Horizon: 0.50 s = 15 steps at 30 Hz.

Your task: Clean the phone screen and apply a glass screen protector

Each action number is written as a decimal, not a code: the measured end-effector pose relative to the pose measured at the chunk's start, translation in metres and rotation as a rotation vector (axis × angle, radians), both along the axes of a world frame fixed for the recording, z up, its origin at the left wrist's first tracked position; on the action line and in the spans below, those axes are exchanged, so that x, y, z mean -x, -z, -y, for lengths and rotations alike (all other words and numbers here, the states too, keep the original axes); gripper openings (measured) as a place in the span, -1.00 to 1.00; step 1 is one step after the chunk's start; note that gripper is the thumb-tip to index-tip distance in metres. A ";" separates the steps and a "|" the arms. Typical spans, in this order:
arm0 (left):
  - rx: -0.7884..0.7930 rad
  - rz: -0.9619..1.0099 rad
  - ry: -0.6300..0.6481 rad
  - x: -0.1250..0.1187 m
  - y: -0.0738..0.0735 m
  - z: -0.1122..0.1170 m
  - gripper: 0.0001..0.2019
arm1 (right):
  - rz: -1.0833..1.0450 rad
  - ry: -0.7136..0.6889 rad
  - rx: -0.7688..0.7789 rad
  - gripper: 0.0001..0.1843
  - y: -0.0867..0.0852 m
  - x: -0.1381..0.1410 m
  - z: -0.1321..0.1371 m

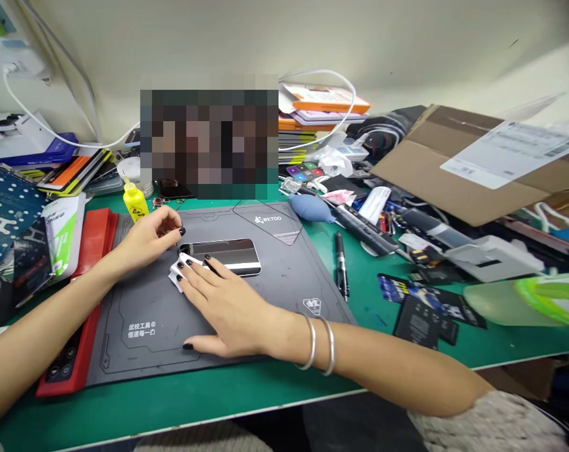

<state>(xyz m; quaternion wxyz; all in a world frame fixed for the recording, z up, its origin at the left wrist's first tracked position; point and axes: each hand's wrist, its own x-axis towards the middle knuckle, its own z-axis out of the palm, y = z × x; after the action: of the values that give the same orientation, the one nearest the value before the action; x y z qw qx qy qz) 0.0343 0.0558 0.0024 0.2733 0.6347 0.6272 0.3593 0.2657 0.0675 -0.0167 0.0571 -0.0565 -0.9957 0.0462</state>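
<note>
A smartphone with a dark glossy face and a silver edge lies flat on the grey work mat. My right hand rests over its left part, fingers stretched out and pressing a folded white wipe against it. The thumb of that hand is spread out over the mat. Beside the phone's upper left end, my left hand hovers with loosely curled fingers. A gap shows between its thumb and forefinger, and I see nothing in it.
Near my left hand stand a yellow bottle and a red case. Right of the mat lie a black pen, a blue air blower and cluttered tools. A cardboard box sits at the back right; a blurred patch hides the back middle.
</note>
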 end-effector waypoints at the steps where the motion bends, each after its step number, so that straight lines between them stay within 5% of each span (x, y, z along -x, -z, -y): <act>1: 0.000 -0.002 -0.001 0.000 0.000 0.000 -0.80 | -0.001 0.001 0.002 -0.06 0.000 0.000 -0.002; 6: -0.002 -0.017 -0.002 0.002 0.002 -0.001 -0.81 | 0.029 0.162 -0.006 -0.09 -0.001 0.001 -0.017; 12: -0.009 0.001 -0.006 0.000 0.000 -0.001 -0.79 | -0.014 0.003 0.004 -0.06 0.000 0.001 -0.002; 15: -0.015 -0.005 -0.008 -0.001 -0.001 -0.002 -0.79 | 0.014 0.055 0.010 -0.11 0.000 0.002 -0.012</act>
<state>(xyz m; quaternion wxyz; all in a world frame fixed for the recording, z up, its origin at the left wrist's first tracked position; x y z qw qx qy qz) 0.0349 0.0574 0.0030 0.2658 0.6349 0.6278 0.3635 0.2640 0.0798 -0.0167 0.0513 -0.0843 -0.9939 0.0494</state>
